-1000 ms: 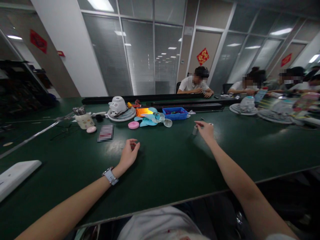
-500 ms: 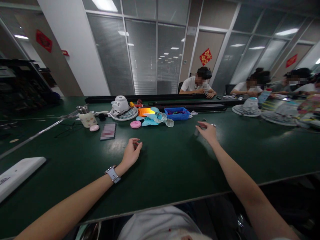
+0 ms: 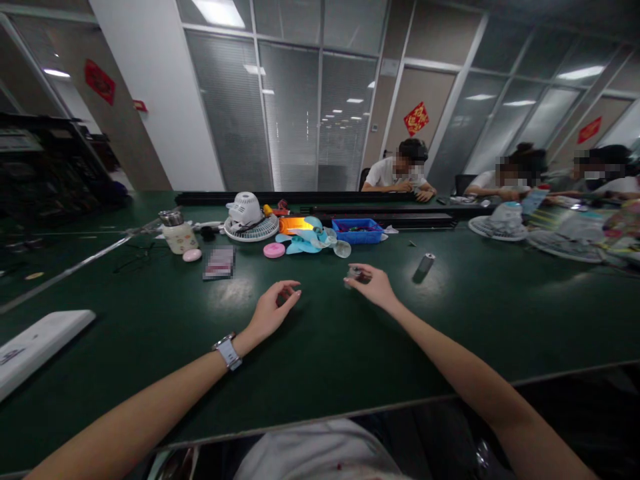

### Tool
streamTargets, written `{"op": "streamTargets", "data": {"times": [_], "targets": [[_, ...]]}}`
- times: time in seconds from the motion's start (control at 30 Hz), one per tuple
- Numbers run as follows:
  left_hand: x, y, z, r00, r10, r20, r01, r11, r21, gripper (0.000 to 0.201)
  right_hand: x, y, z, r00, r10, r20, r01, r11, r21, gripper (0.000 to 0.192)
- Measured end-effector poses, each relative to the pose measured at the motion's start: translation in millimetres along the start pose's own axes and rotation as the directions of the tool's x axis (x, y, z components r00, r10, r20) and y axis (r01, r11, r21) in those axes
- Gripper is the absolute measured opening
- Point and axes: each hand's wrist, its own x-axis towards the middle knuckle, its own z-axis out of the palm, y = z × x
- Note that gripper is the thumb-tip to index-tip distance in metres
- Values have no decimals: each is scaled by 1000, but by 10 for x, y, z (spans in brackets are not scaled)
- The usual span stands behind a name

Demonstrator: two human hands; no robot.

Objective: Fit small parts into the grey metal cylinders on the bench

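Observation:
My right hand (image 3: 373,287) is above the middle of the green table (image 3: 320,360), thumb and fingers around a small grey object (image 3: 354,275). Blur and the fingers hide much of that object, so its kind cannot be made out. My left hand (image 3: 274,308), with a watch (image 3: 228,352) on its wrist, hovers to the left with thumb and fingers apart and nothing between them. A small grey metal cylinder (image 3: 424,264) lies on the table to the right of my right hand.
Farther back are a white fan (image 3: 246,212), blue fan blades (image 3: 303,244), a pink disc (image 3: 274,250) and a blue tray (image 3: 357,231). A bottle (image 3: 180,237) stands at left, near a white box (image 3: 43,350). A person (image 3: 400,170) sits across the table.
My right hand has moved left and nearer to my left hand, carrying the small grey object; the grey cylinder it partly covered now shows. My left hand has shifted slightly to the right.

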Motion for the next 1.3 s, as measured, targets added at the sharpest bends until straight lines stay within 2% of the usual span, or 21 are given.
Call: {"op": "streamTargets", "data": {"times": [0.1,0.2,0.27,0.4,0.5,0.6,0.7,0.8,0.9,1.03,1.1,1.17,1.23,1.3], "targets": [[-62,109,26,994,103,40,-103,995,9,39,-289,-450,421,976,-73,203,59,995,76,56],[-113,189,92,980,182,77,-183,983,0,35,-475,-626,603,943,-143,301,106,985,135,68],[-127,221,147,975,196,102,-197,980,-5,31,-524,-623,631,932,-173,320,135,981,138,72],[-96,272,211,985,139,100,-137,990,-34,28,-528,-549,628,926,-183,332,156,982,105,71],[-46,313,158,991,113,72,-110,993,-45,28,-525,-526,638,928,-182,326,155,982,107,68],[5,301,25,994,111,8,-110,994,-25,30,-530,-526,641,925,-170,341,130,982,138,68],[40,173,-105,993,116,-7,-115,991,67,31,-531,-537,627,922,-159,352,120,984,130,64],[56,-33,-147,995,60,81,-75,978,194,30,-535,-560,619,917,-148,370,129,989,76,51],[64,-197,-109,987,20,162,-68,954,291,29,-542,-586,630,920,-120,373,104,993,63,47],[67,-263,-67,983,16,184,-81,932,354,31,-434,-502,561,952,-88,293,67,995,80,44],[63,-254,-72,982,11,187,-78,932,353,35,-286,-346,420,981,-53,185,38,996,82,43],[59,-235,-82,987,5,162,-60,941,334,43,-97,-112,195,1000,2,29,-4,998,69,42],[58,-215,-86,994,-11,105,-20,957,290,51,82,158,-84,986,73,-148,-74,997,-2,42],[62,-199,-81,999,-41,28,33,971,236,53,209,407,-360,941,143,-306,-190,973,-129,41]]}}
